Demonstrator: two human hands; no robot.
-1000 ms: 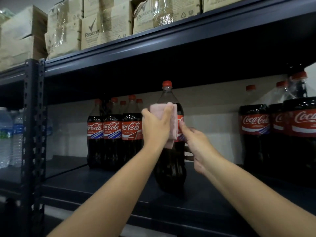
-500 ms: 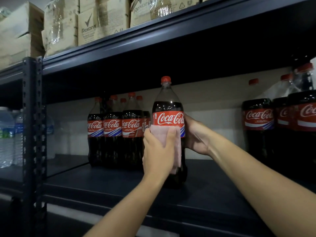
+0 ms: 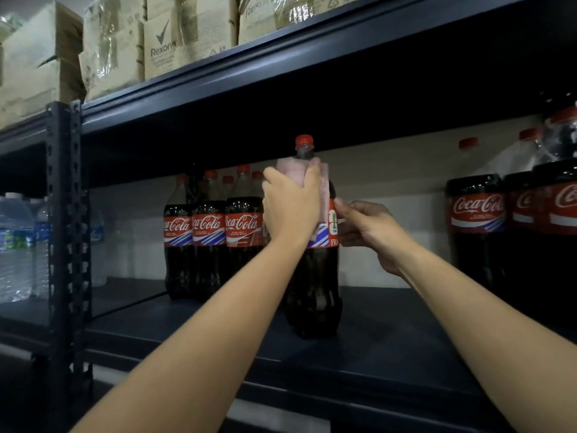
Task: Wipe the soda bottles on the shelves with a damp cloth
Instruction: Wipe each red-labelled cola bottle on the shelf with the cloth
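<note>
A large cola bottle (image 3: 315,285) with a red cap stands upright on the dark shelf (image 3: 374,348), near its front. My left hand (image 3: 288,207) grips a pink cloth (image 3: 296,173) against the bottle's upper body and shoulder, covering most of the label. My right hand (image 3: 367,229) holds the bottle at its label from the right side, thumb on the front. A cluster of several smaller cola bottles (image 3: 212,242) stands behind to the left. More large cola bottles (image 3: 477,226) stand at the right.
The upper shelf beam (image 3: 281,64) hangs close above the bottle's cap, loaded with cardboard boxes (image 3: 162,45). A perforated steel upright (image 3: 67,220) divides the bays; water bottles (image 3: 18,245) fill the left bay.
My left hand slid the cloth up from below the label to the bottle's shoulder. The bottle has turned, its label now showing a different side. My right hand shifted its grip.
</note>
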